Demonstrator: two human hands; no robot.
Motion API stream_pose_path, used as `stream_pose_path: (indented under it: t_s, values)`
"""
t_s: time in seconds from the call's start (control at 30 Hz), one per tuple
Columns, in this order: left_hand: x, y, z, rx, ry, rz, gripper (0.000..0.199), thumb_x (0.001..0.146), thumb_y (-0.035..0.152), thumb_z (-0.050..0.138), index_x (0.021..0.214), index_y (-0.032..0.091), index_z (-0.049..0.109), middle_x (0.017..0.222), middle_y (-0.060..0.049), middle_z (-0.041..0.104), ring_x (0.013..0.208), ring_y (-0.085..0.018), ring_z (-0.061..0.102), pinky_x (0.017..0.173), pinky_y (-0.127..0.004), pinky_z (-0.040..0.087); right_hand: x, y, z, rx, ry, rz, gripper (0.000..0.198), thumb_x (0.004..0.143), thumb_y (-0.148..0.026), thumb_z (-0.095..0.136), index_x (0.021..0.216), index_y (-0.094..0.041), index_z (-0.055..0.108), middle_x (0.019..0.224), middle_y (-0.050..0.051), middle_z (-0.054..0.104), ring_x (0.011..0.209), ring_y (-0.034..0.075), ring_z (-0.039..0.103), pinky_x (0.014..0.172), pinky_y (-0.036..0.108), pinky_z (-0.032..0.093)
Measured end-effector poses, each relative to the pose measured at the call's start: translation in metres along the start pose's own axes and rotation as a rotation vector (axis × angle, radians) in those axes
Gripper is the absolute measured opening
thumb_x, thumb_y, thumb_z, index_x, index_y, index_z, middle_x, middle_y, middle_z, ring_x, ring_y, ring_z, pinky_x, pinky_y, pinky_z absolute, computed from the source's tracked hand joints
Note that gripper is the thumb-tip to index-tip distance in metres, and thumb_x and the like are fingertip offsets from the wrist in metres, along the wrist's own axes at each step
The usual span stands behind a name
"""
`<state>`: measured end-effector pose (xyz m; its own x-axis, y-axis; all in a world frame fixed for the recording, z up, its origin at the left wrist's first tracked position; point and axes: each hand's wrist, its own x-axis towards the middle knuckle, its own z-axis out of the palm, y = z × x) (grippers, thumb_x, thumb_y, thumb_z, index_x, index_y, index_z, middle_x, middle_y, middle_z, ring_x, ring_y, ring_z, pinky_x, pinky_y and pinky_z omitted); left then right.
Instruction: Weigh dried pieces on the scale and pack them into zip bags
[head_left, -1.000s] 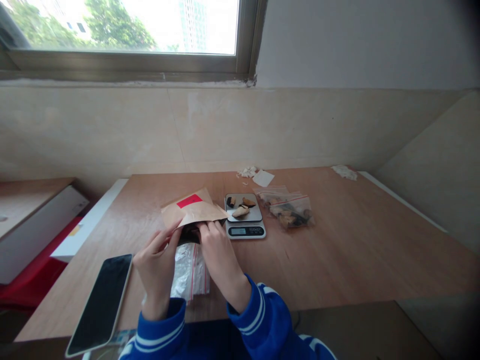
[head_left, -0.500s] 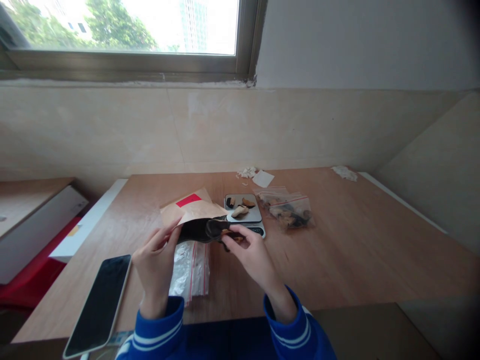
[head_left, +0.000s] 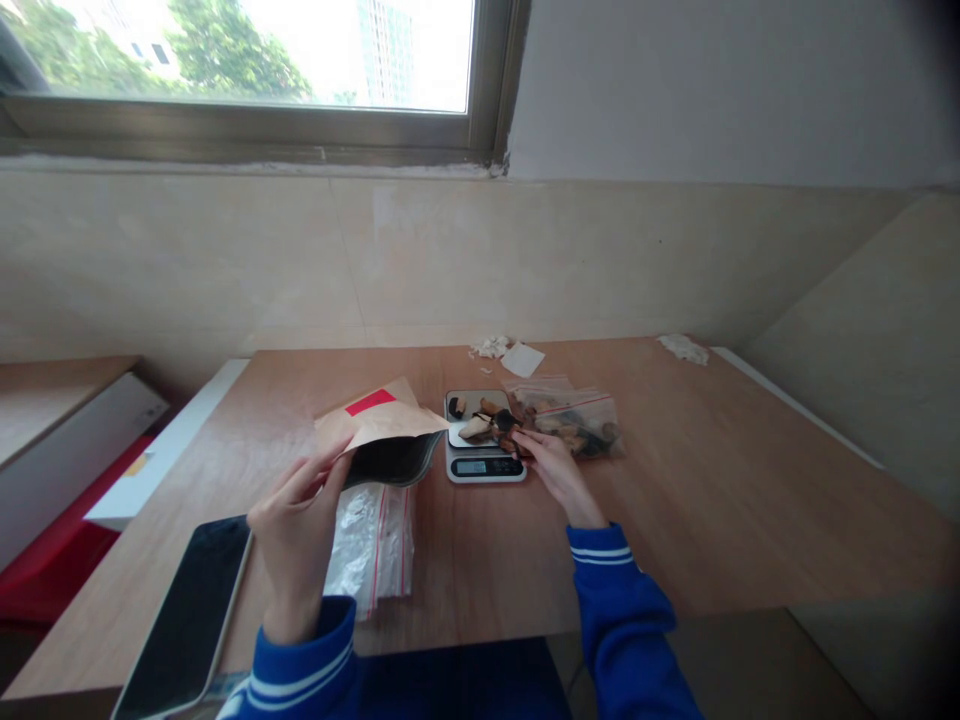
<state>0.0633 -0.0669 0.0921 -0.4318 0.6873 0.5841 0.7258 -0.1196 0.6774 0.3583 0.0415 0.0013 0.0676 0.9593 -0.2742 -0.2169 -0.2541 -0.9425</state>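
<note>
The left hand (head_left: 296, 515) pinches the edge of a tan paper bag (head_left: 397, 428), red-labelled, its dark-lined mouth gaping toward the right hand (head_left: 555, 468). Those right fingers pinch dried pieces (head_left: 505, 424), curled, brown to blackish, somewhat blurred, over a silver-topped scale (head_left: 487, 470) just left of that hand, beside paler pieces (head_left: 477, 428).

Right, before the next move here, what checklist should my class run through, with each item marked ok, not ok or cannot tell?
1. Left hand gripping the paper pouch: ok.
2. Pouch mouth open: ok, its dark inside shows.
3. Right hand clear of the scale: not ok, it holds a dark piece at the platform's right side.
4. Display lit: ok.
5. Display digits readable: cannot tell, too small.
6. Filled bags clear of the scale: cannot tell, the right hand partly hides them.
</note>
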Motion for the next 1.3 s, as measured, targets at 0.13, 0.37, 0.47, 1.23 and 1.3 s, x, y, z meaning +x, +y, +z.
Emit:
stream_pose_path:
  t_s: [0.13,0.37,0.47,1.23,1.3]
  values:
    - [0.0,-0.001,0.0,-0.014,-0.009,0.025,0.026,0.084,0.045,0.066,0.099,0.027,0.077,0.08,0.001,0.072,0.068,-0.013,0.068,0.059,-0.022,0.045,0.006,-0.004,-0.007,-0.056,-0.046,-0.006,0.042,0.052,-0.048,0.084,0.07,-0.013,0.068,0.057,-0.001,0.06,0.048,0.01,0.049,0.043,0.021,0.03]
    - [-0.003,-0.002,0.001,-0.026,-0.022,-0.006,0.025,0.084,0.044,0.067,0.101,0.029,0.076,0.084,0.002,0.073,0.07,-0.013,0.068,0.063,-0.023,0.045,0.009,-0.003,-0.014,-0.249,0.116,-0.057,0.032,0.066,-0.044,0.073,0.083,-0.016,0.07,0.078,0.005,0.07,0.065,0.015,0.061,0.05,0.021,0.041]
    - [-0.003,-0.003,0.001,-0.027,-0.027,0.0,0.025,0.084,0.045,0.067,0.101,0.03,0.076,0.083,0.002,0.073,0.07,-0.012,0.067,0.063,-0.023,0.045,0.01,-0.001,-0.013,-0.297,0.089,-0.05,0.032,0.07,-0.045,0.069,0.086,-0.017,0.072,0.088,0.007,0.073,0.074,0.018,0.065,0.055,0.022,0.044]
    - [-0.006,-0.004,0.002,-0.012,-0.042,0.028,0.026,0.085,0.045,0.066,0.103,0.029,0.076,0.081,0.002,0.071,0.065,-0.011,0.064,0.06,-0.022,0.044,0.057,-0.045,-0.002,-0.558,0.048,-0.448,0.029,0.081,-0.041,0.065,0.092,-0.015,0.072,0.099,0.012,0.074,0.092,0.023,0.067,0.085,0.034,0.05]
    - [-0.006,-0.005,0.001,-0.008,-0.045,0.026,0.027,0.084,0.045,0.066,0.103,0.028,0.076,0.082,0.002,0.072,0.066,-0.011,0.065,0.06,-0.022,0.044,0.075,-0.052,0.005,-0.718,0.082,-0.479,0.021,0.087,-0.032,0.059,0.091,-0.015,0.07,0.097,0.011,0.073,0.091,0.021,0.066,0.084,0.031,0.048]
